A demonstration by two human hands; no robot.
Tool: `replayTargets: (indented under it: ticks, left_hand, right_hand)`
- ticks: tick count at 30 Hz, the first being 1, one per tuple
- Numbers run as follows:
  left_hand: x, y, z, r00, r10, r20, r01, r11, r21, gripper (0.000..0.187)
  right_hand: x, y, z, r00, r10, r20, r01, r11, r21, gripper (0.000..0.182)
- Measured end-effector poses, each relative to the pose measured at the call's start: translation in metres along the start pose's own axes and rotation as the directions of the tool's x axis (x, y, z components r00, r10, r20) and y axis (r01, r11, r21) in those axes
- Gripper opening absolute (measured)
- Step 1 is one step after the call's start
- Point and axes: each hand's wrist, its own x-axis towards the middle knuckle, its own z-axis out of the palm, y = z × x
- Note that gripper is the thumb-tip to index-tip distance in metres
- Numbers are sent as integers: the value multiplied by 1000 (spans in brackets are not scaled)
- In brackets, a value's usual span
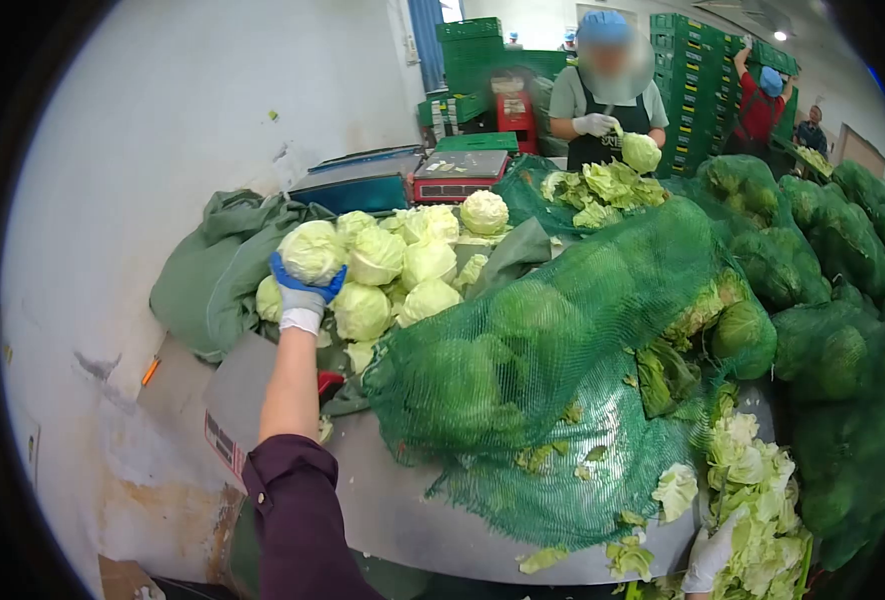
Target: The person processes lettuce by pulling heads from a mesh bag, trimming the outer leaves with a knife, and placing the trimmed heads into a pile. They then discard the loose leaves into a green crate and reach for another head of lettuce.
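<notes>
My left hand (308, 290), in a white and blue glove, is wrapped round a pale trimmed cabbage (313, 250) from below and behind. The cabbage is at the left edge of a pile of trimmed cabbages (375, 255). At the lower right, my right hand (715, 552), in a white glove, is against a heap of loose cabbage leaves (758, 490). Its fingers are hidden among the leaves, so its grip does not show. Between my arms lies a green mesh sack (523, 350) filled with cabbages.
More full mesh sacks (843, 350) are stacked along the right. A red-based scale (461, 172) stands behind the pile, and green cloth (228, 265) is bunched by the left wall. Across the table, a person (613, 100) holds a cabbage. Green crates (688, 95) rise behind.
</notes>
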Motion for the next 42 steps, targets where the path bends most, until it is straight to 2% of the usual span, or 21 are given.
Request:
replayTargets:
  ticks: [2,6,7,8,9,12,13,14,16,19,20,21,23,25,28,33,34,37,39,41,42]
  left_hand:
    - [28,1,-12,998,22,-51,-20,999,45,74]
    - [82,10,-66,999,38,-23,-34,983,178,70]
    - [83,-1,-63,1000,-21,-4,22,985,174,70]
    - [76,-3,-51,998,22,-60,-14,992,127,62]
    - [68,1,-32,991,66,-116,-57,995,83,55]
    - [46,-12,13,967,125,-224,-129,992,-2,41]
    - [38,-25,24,992,54,111,-66,991,112,41]
    - [27,-38,41,903,-53,425,-51,972,231,42]
    - [-29,-84,91,797,-311,517,10,863,504,41]
    - [-132,-163,157,644,-668,373,-13,479,878,47]
    - [-164,-184,166,568,-710,415,-277,311,909,44]
    - [-187,-212,169,380,-658,650,-654,306,692,46]
    - [-232,-251,194,48,-803,594,-679,409,609,54]
    - [-266,-293,206,-90,-782,617,-713,483,508,58]
    - [-307,-346,239,-151,-745,649,-652,568,501,56]
    - [-340,-470,267,35,-536,844,-603,662,445,57]
    - [-344,-495,269,73,-569,819,-766,494,412,63]
    - [-372,-546,275,274,-777,566,-821,117,559,72]
    - [-403,-554,277,250,-768,590,-880,73,469,75]
    - [-443,-551,282,179,-790,587,-858,167,486,80]
    - [-466,-544,284,127,-791,598,-856,218,469,81]
  right_hand:
    - [7,35,24,985,-134,-112,134,991,-9,86]
    - [-1,-1,-3,1000,-14,9,15,995,-102,85]
    - [1,-8,-7,996,56,73,-49,995,-90,82]
    - [-1,2,2,972,-197,-126,190,979,-71,76]
    - [-2,-11,-7,997,-66,-33,62,993,-103,70]
    - [-1,-13,-11,990,-136,-30,131,983,-126,75]
    - [-2,-17,-15,990,-139,-34,135,986,-98,75]
    - [-1,-20,-17,992,-124,-30,121,989,-88,74]
    - [1,-37,-28,995,-96,-28,94,995,-43,70]
    - [9,-66,-50,995,-102,-18,103,991,83,65]
    - [15,-77,-60,997,-73,17,70,990,122,63]
    - [20,-85,-70,998,-44,46,36,986,163,61]
    - [36,-77,-70,997,-45,-55,54,983,173,61]
    - [48,-54,-76,976,-102,-191,133,979,153,60]
    - [56,0,-104,981,-58,-187,67,997,44,55]
    - [28,110,-151,927,160,-339,-170,985,1,50]
    - [17,136,-150,921,179,-345,-191,982,2,50]
    - [-6,173,-148,869,430,-246,-432,900,46,71]
    - [-16,170,-136,779,585,224,-563,497,661,86]
    - [-16,163,-107,741,619,259,-556,349,755,96]
    - [-9,182,-68,736,670,96,-504,448,738,87]
